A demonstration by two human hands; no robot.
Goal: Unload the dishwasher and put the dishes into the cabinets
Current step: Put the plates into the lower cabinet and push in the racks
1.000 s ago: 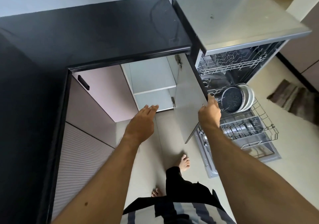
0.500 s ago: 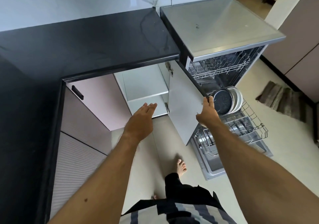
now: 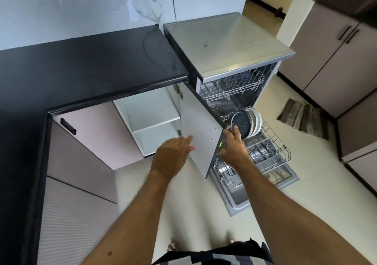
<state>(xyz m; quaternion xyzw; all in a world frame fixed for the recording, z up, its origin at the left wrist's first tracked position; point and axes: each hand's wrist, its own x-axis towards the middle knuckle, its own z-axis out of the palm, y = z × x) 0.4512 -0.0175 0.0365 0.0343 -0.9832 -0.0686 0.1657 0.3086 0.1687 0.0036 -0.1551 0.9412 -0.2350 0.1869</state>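
Dark round speckled plate [image 3: 241, 124] stands on edge in wire lower rack [image 3: 273, 144] w/ white plates [image 3: 256, 119] behind. Right hand [image 3: 234, 147] spread, reaching nr its rim; left hand [image 3: 173, 158] flat, empty. Prob. ceramic: heavy-ish, slick, chippable; grip by rim.

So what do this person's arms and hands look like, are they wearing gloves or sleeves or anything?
No gloves and no sleeves: both forearms are bare up to the bottom edge of the picture, and the left hand and right hand are bare too. No watch, ring or bracelet shows. A small dark mark sits on the left forearm.
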